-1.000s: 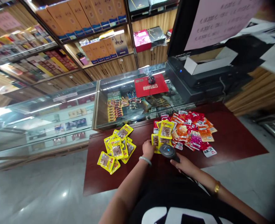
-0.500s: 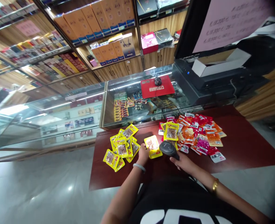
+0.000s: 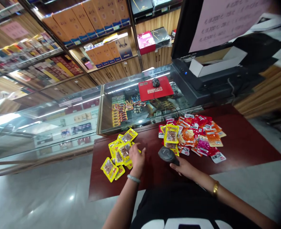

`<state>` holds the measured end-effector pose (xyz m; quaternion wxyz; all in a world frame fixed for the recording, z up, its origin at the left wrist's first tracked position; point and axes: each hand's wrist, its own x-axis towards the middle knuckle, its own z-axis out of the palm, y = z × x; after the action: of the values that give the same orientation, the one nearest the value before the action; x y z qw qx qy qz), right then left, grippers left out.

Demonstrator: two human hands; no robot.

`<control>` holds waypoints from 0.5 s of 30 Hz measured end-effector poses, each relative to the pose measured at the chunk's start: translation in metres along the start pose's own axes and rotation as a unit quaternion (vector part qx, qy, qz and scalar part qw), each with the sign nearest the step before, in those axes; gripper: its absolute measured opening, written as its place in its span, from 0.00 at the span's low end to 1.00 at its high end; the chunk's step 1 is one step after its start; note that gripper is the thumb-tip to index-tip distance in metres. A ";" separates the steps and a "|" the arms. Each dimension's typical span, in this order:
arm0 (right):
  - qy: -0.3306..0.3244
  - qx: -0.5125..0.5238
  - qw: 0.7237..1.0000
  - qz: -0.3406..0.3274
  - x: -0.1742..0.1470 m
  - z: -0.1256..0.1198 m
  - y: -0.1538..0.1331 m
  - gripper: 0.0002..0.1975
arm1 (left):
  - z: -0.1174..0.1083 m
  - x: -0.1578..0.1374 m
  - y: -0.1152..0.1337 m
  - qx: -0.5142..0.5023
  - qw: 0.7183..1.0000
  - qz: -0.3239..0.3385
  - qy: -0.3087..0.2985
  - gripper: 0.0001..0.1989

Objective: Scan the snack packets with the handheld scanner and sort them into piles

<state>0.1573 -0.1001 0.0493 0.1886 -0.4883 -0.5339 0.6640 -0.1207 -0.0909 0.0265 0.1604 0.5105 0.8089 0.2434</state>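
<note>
My right hand (image 3: 183, 167) is wrapped round the handle of a dark grey barcode scanner (image 3: 167, 155), its head pointing left over the brown tabletop (image 3: 152, 175). Just behind the scanner lie yellow snack packets (image 3: 172, 134) with clear windows, against a mixed heap of red, orange and purple snack packets (image 3: 200, 135). On the left side is a loose pile of yellow snack packets (image 3: 118, 156). My left hand (image 3: 137, 159) is at this pile's right edge, thumb and fingers apart, fingertips at or over the packet nearest it; whether they touch is unclear.
A glass display counter (image 3: 140, 121) runs along the table's far edge, bearing a red mat (image 3: 144, 92) and a computer mouse (image 3: 156, 82). At the right stand a black monitor-like unit with a pink note (image 3: 209, 28) and an open white box (image 3: 202, 70). Shelves of boxes (image 3: 90, 19) line the back.
My left hand has moved left from the middle with the yellow packet, which now appears to lie on the left pile, and its fingers have spread. My right hand still holds the scanner.
</note>
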 end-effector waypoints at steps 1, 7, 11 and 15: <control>0.010 -0.006 1.000 0.002 -0.002 -0.004 0.000 0.35 | 0.018 0.003 0.015 -0.034 0.997 0.015 -0.060 0.16; 0.077 -0.026 0.997 -0.005 -0.018 -0.029 0.007 0.38 | 0.105 0.031 0.096 -0.065 0.969 -0.013 -0.238 0.19; 0.090 -0.007 0.995 0.031 -0.028 -0.037 0.015 0.38 | 0.127 0.050 0.130 0.011 0.971 -0.004 -0.240 0.27; 0.106 0.004 0.994 0.027 -0.034 -0.038 0.019 0.36 | 0.136 0.060 0.133 -0.054 0.957 -0.006 -0.284 0.18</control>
<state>0.2102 -0.1127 0.0490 0.2279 -0.5694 -0.4945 0.6158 0.0225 0.0428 -0.0127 0.4118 0.5445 0.7189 0.1308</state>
